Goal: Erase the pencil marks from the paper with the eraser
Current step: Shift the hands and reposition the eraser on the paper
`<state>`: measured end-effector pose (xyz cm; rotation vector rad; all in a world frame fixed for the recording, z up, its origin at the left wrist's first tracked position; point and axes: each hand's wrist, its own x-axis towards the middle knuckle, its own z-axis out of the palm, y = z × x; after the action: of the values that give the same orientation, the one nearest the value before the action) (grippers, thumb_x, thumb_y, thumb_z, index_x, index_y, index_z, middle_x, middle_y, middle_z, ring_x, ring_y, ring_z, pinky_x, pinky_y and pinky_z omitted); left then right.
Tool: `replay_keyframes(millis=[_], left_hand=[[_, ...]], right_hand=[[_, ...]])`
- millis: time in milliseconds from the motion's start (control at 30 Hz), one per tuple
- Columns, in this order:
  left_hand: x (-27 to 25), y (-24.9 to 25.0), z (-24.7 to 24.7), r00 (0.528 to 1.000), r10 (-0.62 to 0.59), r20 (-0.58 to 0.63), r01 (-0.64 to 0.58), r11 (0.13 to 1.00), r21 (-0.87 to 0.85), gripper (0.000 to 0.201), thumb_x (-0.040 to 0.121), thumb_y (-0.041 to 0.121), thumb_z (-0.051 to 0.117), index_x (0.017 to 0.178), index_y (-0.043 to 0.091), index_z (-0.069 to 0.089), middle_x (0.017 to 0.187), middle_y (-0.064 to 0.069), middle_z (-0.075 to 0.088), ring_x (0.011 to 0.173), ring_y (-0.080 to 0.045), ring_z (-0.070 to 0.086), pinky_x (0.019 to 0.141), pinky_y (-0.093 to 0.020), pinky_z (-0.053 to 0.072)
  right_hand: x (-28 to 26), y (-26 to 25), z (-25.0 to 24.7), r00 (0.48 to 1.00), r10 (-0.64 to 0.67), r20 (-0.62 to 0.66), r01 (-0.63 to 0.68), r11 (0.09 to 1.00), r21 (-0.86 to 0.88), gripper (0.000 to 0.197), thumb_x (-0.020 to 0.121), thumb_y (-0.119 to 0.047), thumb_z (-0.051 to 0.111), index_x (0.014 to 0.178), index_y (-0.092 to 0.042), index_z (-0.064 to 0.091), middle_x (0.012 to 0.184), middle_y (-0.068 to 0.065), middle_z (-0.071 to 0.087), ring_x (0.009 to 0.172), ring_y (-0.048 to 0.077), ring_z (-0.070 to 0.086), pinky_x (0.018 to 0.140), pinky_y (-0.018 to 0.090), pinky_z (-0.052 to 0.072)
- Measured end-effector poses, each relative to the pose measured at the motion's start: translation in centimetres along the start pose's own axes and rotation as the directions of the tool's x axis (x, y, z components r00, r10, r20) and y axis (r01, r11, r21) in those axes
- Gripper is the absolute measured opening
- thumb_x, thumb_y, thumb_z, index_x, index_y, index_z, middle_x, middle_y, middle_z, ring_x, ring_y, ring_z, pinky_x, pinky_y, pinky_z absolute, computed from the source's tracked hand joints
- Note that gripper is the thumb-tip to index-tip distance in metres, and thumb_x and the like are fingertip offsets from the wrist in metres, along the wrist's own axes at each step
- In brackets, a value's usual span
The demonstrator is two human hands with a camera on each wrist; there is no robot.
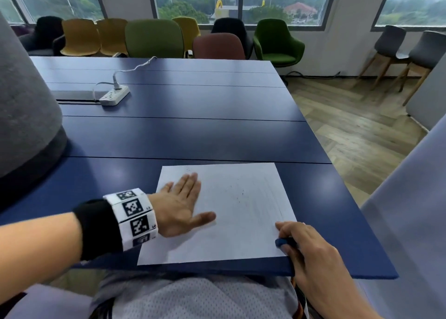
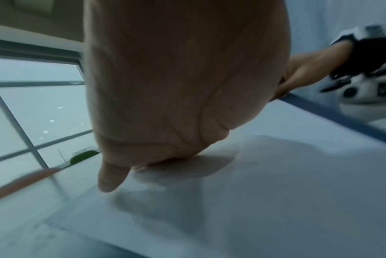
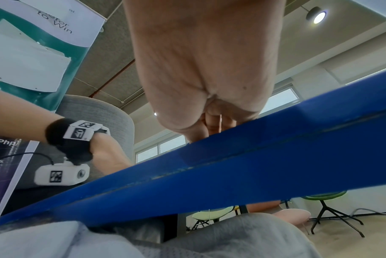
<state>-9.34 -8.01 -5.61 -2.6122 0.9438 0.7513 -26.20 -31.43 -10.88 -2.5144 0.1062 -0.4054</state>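
A white sheet of paper (image 1: 236,212) lies near the front edge of the blue table (image 1: 183,135). Faint pencil lines and dark specks (image 1: 241,195) show on its right half. My left hand (image 1: 183,203) lies flat on the paper's left side, fingers straight, pressing it down. My right hand (image 1: 299,241) sits at the paper's lower right corner, fingers curled round a blue eraser (image 1: 281,242) whose tip touches the sheet. In the left wrist view my left hand (image 2: 165,104) rests palm down on the paper (image 2: 276,192). The right wrist view shows my right hand (image 3: 209,122) above the table edge (image 3: 254,165).
A white power strip (image 1: 114,94) with a plugged cable lies at the far left of the table. A grey padded divider (image 1: 24,101) stands at the left. Coloured chairs (image 1: 154,38) line the far side. Wood floor (image 1: 362,125) lies to the right.
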Motion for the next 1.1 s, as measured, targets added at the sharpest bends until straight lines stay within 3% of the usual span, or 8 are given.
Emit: replay_keyframes(millis=[200, 300, 400, 567, 767, 833, 1000, 1100], left_hand=[[2.1, 5.9, -2.7, 0.942, 0.319, -0.108, -0.299, 0.940, 0.166, 0.086, 0.090, 0.072, 0.010, 0.152, 0.020, -0.020, 0.155, -0.001, -0.034, 0.144, -0.017, -0.029, 0.119, -0.040, -0.014], [3.0, 8.1, -2.2, 0.915, 0.401, -0.048, -0.386, 0.903, 0.187, 0.082, 0.094, 0.069, 0.013, 0.153, 0.022, -0.020, 0.156, 0.001, -0.033, 0.144, -0.015, -0.029, 0.119, -0.041, -0.015], [3.1, 6.0, -1.6, 0.950, 0.311, -0.033, -0.305, 0.945, 0.114, 0.082, 0.096, 0.067, 0.015, 0.152, 0.020, -0.021, 0.156, 0.000, -0.034, 0.144, -0.015, -0.028, 0.119, -0.040, -0.014], [4.1, 0.8, -2.9, 0.992, -0.074, -0.099, 0.076, 0.997, 0.013, 0.087, 0.095, 0.067, 0.014, 0.154, 0.009, -0.014, 0.159, -0.006, -0.027, 0.148, -0.018, -0.020, 0.121, -0.038, -0.005], [3.7, 6.6, -2.5, 0.949, 0.315, -0.009, -0.312, 0.944, 0.107, 0.080, 0.094, 0.069, 0.011, 0.152, 0.024, -0.021, 0.155, 0.000, -0.034, 0.144, -0.016, -0.028, 0.119, -0.041, -0.013], [4.1, 6.0, -2.3, 0.955, 0.296, -0.030, -0.292, 0.951, 0.100, 0.080, 0.096, 0.066, 0.013, 0.153, 0.021, -0.020, 0.156, 0.000, -0.032, 0.145, -0.015, -0.026, 0.119, -0.039, -0.012], [5.2, 1.1, -3.5, 0.992, -0.063, -0.113, 0.071, 0.995, 0.066, 0.088, 0.096, 0.067, 0.016, 0.153, 0.008, -0.014, 0.160, -0.007, -0.025, 0.148, -0.019, -0.018, 0.121, -0.037, -0.004], [4.1, 2.5, -3.4, 0.989, 0.093, -0.115, -0.077, 0.988, 0.135, 0.086, 0.093, 0.069, 0.014, 0.153, 0.016, -0.018, 0.156, -0.005, -0.032, 0.147, -0.020, -0.023, 0.121, -0.040, -0.007]], right_hand=[[0.1, 0.1, -0.2, 1.000, 0.010, 0.016, -0.010, 0.999, -0.035, 0.044, 0.078, -0.004, 0.073, 0.092, -0.039, 0.052, 0.104, -0.025, 0.062, 0.090, 0.003, 0.063, 0.072, 0.023, 0.055], [0.2, 0.0, -0.4, 1.000, 0.004, 0.025, -0.003, 1.000, -0.029, 0.043, 0.076, -0.002, 0.072, 0.089, -0.037, 0.052, 0.104, -0.026, 0.063, 0.091, 0.001, 0.063, 0.071, 0.018, 0.050], [0.2, 0.1, -0.1, 1.000, 0.007, 0.006, -0.007, 1.000, -0.010, 0.046, 0.078, -0.002, 0.072, 0.091, -0.040, 0.050, 0.102, -0.025, 0.063, 0.092, 0.003, 0.064, 0.072, 0.024, 0.053], [0.2, 0.2, 0.2, 1.000, 0.007, -0.003, -0.007, 1.000, -0.015, 0.045, 0.079, -0.004, 0.073, 0.092, -0.040, 0.049, 0.100, -0.019, 0.065, 0.088, 0.006, 0.065, 0.072, 0.027, 0.057], [0.3, -0.1, -0.1, 1.000, 0.010, -0.003, -0.010, 1.000, -0.022, 0.042, 0.076, -0.004, 0.074, 0.088, -0.037, 0.051, 0.100, -0.023, 0.063, 0.093, 0.001, 0.065, 0.069, 0.030, 0.056], [0.3, -0.2, -0.1, 1.000, 0.008, 0.001, -0.008, 1.000, -0.025, 0.040, 0.076, -0.004, 0.074, 0.087, -0.036, 0.053, 0.102, -0.023, 0.062, 0.095, 0.000, 0.064, 0.070, 0.030, 0.056], [0.3, -0.3, 0.0, 1.000, 0.010, 0.001, -0.010, 1.000, -0.027, 0.039, 0.076, -0.004, 0.075, 0.087, -0.034, 0.053, 0.101, -0.020, 0.064, 0.087, 0.003, 0.064, 0.070, 0.026, 0.056], [0.4, -0.3, -0.1, 1.000, 0.012, 0.009, -0.011, 0.999, -0.040, 0.039, 0.075, -0.004, 0.076, 0.085, -0.033, 0.054, 0.099, -0.019, 0.065, 0.086, 0.005, 0.065, 0.069, 0.026, 0.056]])
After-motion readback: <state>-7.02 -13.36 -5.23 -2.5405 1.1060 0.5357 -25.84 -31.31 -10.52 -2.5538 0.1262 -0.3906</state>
